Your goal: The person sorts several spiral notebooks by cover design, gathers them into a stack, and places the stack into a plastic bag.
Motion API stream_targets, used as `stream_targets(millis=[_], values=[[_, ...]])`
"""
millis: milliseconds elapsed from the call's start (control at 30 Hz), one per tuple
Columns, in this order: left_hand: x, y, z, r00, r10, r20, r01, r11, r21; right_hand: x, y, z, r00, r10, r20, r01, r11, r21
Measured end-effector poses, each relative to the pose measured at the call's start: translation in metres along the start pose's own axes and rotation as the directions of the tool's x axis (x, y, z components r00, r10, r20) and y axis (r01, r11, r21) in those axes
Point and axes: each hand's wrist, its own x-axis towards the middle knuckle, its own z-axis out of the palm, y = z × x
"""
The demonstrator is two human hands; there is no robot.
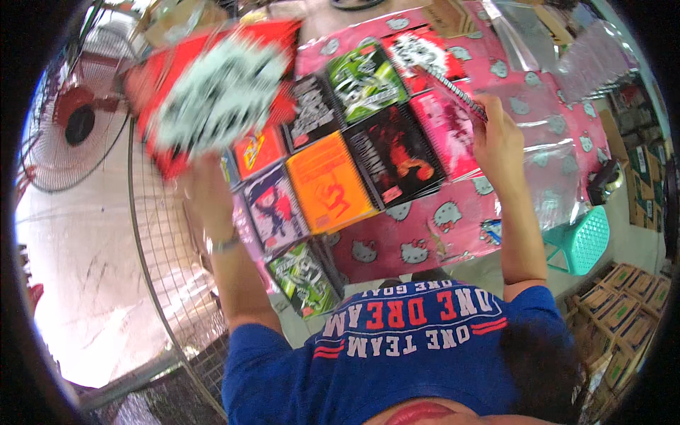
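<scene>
My left hand (207,188), smeared by motion, grips the lower edge of a red notebook (219,92) with blurred white-and-black cover art, raised above the table's left side. My right hand (498,134) is closed on a thin spiral notebook (453,91) seen nearly edge-on, tilted over a pink notebook (448,134). Between my hands lie rows of spiral notebooks: a green one (365,79), a dark grey one (312,112), an orange one (329,180) and a black one with a red figure (393,156). Another red-and-white notebook (418,53) lies at the back.
A pink patterned plastic cover (382,251) lies over the table. More notebooks, including a green one (304,280), sit at its near left edge. A wire rack (166,262) and a fan (78,124) stand left. On the right are a turquoise stool (584,241) and stacked boxes (623,312).
</scene>
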Motion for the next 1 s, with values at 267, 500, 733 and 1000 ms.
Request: stream_targets(millis=[267, 500, 733, 1000], values=[[-0.256, 0.023, -0.139, 0.459, -0.877, 0.145, 0.561, 0.159, -0.812, -0.091, -0.164, 0.047, 0.882, -0.469, 0.043, 0.212, 0.477, 0.853], [-0.343, 0.003, -0.060, 0.243, -0.887, 0.393, 0.864, 0.014, -0.503, -0.240, -0.200, 0.172, 0.312, -0.475, 0.823, 0.190, 0.880, 0.435], [-0.298, 0.009, -0.022, 0.661, -0.750, -0.015, 0.750, 0.661, -0.028, -0.194, -0.169, 0.181, 0.669, -0.546, 0.505, 0.439, 0.838, 0.324], [-0.077, 0.033, 0.122, 0.648, 0.418, 0.636, -0.326, 0.908, -0.263, -0.040, -0.034, 0.139, 0.985, 0.080, 0.150, -0.020, 0.931, -0.365]])
